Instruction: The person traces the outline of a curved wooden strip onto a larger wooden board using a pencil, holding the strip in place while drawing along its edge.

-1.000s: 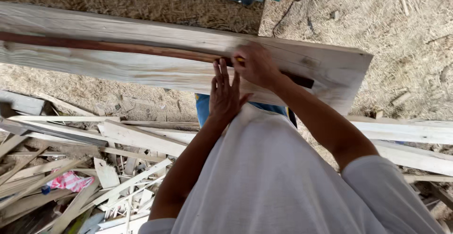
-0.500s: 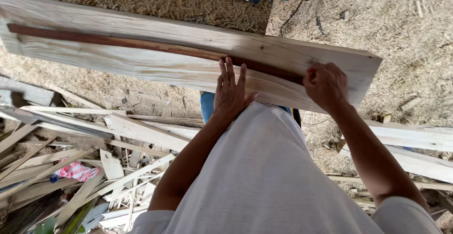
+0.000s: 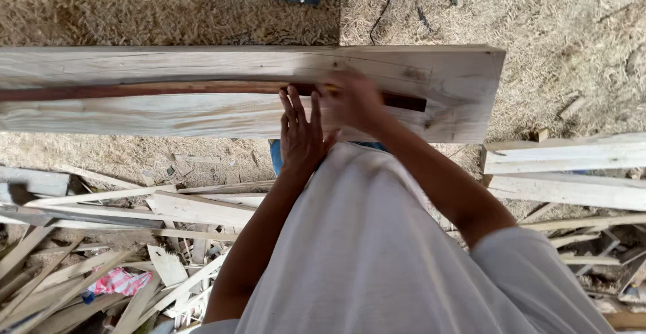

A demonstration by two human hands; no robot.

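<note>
I see a wide, pale, rough-sawn plank (image 3: 202, 112) lying crosswise over sawdust-strewn ground (image 3: 134, 4). A thin reddish-brown strip (image 3: 148, 90) runs along its face. My left hand (image 3: 303, 135) lies flat on the near edge, fingers spread and open. My right hand (image 3: 353, 102) is motion-blurred over the strip's dark end; grip cannot be judged. Splintered offcuts (image 3: 134, 219) are heaped below left.
</note>
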